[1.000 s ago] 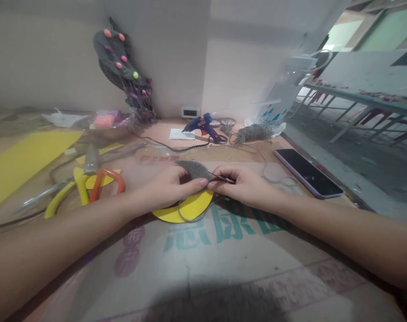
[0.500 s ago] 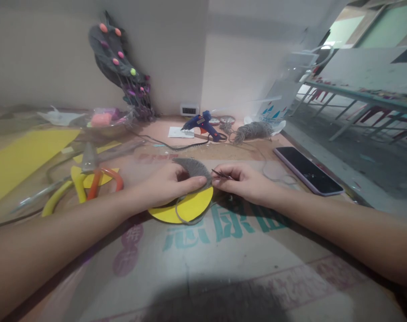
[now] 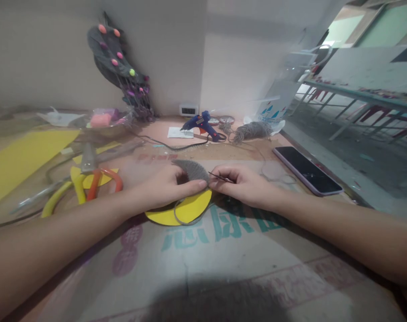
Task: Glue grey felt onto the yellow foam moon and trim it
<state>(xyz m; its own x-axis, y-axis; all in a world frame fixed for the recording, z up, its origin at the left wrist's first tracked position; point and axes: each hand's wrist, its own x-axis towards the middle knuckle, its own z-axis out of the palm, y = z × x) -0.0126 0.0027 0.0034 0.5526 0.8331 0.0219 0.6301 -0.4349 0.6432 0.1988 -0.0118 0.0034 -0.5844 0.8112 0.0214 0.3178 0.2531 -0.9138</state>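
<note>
My left hand (image 3: 171, 185) is closed on a yellow card crescent (image 3: 163, 217), with its thumb pressed on the upper part. Grey yarn (image 3: 194, 170) is wound closely round that upper part, while the lower part is bare yellow. A loose loop of the yarn hangs over the yellow surface. At the right edge of the crescent, my right hand (image 3: 239, 184) pinches a thin dark pointed tool (image 3: 220, 177), whose tip points left toward the yarn. Its exact kind is too small to make out. The fingertips of both hands nearly meet there.
Orange-and-yellow-handled scissors (image 3: 94, 179) and yellow sheet (image 3: 19, 154) lie left. Behind are a blue glue gun (image 3: 200, 124) with its cord, a grey yarn skein (image 3: 253, 131) and a small clock (image 3: 189, 110). A phone (image 3: 307, 170) lies right. Printed cardboard (image 3: 220, 264) covers the table.
The crescent has shifted slightly left and down in my left hand. My right hand has moved a little left with the dark tool, which now lies closer to the yarn-wrapped edge.
</note>
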